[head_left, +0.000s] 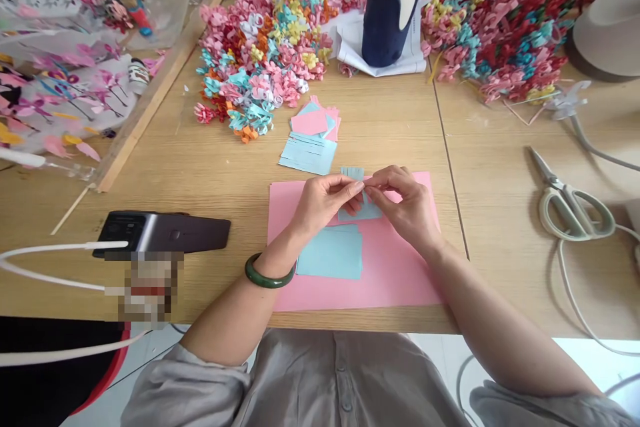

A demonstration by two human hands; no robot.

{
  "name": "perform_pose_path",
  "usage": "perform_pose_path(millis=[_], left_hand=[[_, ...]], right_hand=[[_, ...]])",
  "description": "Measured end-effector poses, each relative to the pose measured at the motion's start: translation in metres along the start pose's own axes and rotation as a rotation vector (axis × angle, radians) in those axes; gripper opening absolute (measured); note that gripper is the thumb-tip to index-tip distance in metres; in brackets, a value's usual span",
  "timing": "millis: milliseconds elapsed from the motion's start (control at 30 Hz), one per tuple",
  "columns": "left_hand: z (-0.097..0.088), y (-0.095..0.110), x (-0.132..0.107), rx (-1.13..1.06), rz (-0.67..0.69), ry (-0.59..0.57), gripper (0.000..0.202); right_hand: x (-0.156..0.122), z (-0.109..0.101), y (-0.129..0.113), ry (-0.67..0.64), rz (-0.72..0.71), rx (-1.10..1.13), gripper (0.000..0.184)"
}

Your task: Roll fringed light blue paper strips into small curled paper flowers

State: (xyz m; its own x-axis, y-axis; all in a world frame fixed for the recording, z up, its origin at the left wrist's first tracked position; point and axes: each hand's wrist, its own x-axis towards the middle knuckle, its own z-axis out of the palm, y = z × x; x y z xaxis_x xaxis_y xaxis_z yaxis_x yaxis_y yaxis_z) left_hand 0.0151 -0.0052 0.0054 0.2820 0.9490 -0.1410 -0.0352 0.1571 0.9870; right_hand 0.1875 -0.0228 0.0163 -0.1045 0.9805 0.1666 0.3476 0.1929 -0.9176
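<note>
My left hand and my right hand meet over a pink sheet of paper, thumbs and fingers pinched together. Between the fingertips there seems to be a small piece of paper, mostly hidden. Just beneath the hands lies a light blue paper piece with slits along its top edge; its middle is covered by the fingers. Nearer to me, a small stack of blue paper rectangles rests on the pink sheet. Beyond the sheet are blue slit paper pieces and pink paper pieces.
Heaps of curled paper flowers and more paper flowers fill the back, with a dark blue bottle between them. Scissors and cables lie right. A phone and a wooden strip are left.
</note>
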Motion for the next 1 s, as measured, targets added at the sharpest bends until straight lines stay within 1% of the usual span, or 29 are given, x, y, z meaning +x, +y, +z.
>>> perform_pose_path(millis=[133,300,367,500,667,833,900,1000], left_hand=[[0.0003,0.0018,-0.0011,0.014,-0.014,0.027,0.029],[0.0013,0.0011,-0.0011,-0.027,0.020,0.038,0.021],[0.0016,-0.0001,-0.0006,-0.048,0.028,0.037,0.020],[0.0016,-0.0017,0.0003,-0.046,0.052,0.034,0.018],[0.0013,-0.0038,0.0001,-0.023,0.087,0.023,0.016],[0.0018,-0.0042,-0.0007,-0.018,0.080,0.023,0.014],[0.0023,-0.0025,-0.0013,-0.010,0.077,0.028,0.014],[0.0032,0.0013,-0.0030,0.011,0.061,0.007,0.019]], right_hand=[[0.0004,-0.0007,-0.0022,0.012,0.048,0.002,0.010],[0.0007,-0.0014,-0.0053,0.025,0.117,-0.034,0.021],[0.0007,-0.0009,-0.0051,0.023,0.130,-0.048,0.022],[0.0008,0.0002,-0.0011,0.013,0.120,-0.025,0.024],[0.0009,0.0008,0.0042,0.011,0.105,0.025,0.021],[0.0005,0.0003,0.0039,-0.004,0.101,0.064,0.028],[0.0006,-0.0004,0.0031,-0.018,0.082,0.064,0.026],[0.0012,-0.0016,0.0022,-0.035,0.050,0.027,0.017]])
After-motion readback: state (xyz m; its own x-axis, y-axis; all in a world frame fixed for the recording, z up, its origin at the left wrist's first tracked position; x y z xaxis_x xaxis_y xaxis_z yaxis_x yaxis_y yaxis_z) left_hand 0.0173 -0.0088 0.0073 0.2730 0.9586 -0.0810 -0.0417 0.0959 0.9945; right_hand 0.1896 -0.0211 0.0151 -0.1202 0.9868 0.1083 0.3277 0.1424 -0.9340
